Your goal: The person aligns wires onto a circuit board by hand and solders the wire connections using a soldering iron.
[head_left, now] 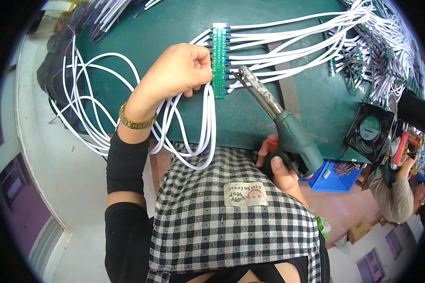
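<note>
A long green circuit board [219, 61] lies on the green work table, with white cables [269, 37] joined along its right edge and a few at its upper left. My left hand [182, 70] is closed at the board's left edge, its fingers pinching the end of a white cable [211, 127]; the wire tip itself is mostly hidden. My right hand [281, 170] grips the handle of a dark green soldering gun [295, 137] at the table's front edge. Its blackened metal tip points up and left, close to the board's right edge.
A big heap of white cables with small boards [387, 56] fills the back right. A flat grey bar [288, 89] lies under the cables. At right stand a black fan [369, 131] and, lower, a blue bin [337, 177]. Another person [394, 193] works beyond.
</note>
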Demonstrator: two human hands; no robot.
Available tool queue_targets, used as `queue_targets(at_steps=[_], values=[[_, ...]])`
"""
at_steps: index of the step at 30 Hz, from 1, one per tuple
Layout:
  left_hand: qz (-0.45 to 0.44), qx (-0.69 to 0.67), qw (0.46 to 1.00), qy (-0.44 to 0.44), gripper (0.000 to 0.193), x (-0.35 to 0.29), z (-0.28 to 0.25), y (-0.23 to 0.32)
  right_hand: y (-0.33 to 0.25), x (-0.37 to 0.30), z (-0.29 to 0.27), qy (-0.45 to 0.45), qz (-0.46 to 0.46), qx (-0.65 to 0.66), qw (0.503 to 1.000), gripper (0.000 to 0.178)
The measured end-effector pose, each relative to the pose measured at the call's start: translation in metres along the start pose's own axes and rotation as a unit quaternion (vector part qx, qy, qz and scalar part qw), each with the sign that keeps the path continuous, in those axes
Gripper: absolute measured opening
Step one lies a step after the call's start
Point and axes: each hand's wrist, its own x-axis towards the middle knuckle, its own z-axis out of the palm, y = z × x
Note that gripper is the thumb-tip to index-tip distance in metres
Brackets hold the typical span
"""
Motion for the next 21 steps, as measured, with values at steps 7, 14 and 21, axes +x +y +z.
queue_targets(at_steps=[7,14,21], values=[[0.003,0.007,1.0,-0.007,0.009,-0.001,0.002,-0.003,0.004,-0.003,-0.007,-0.011,-0.018,0.009,1.0,0.045],[0.014,0.083,0.995,0.043,0.012,-0.018,0.005,0.002,0.005,-0.009,-0.006,0.016,-0.019,0.034,0.999,0.049],[0.071,0.144,0.98,0.116,0.025,-0.059,0.013,0.03,0.007,-0.01,-0.01,-0.001,-0.044,0.029,0.999,0.051]])
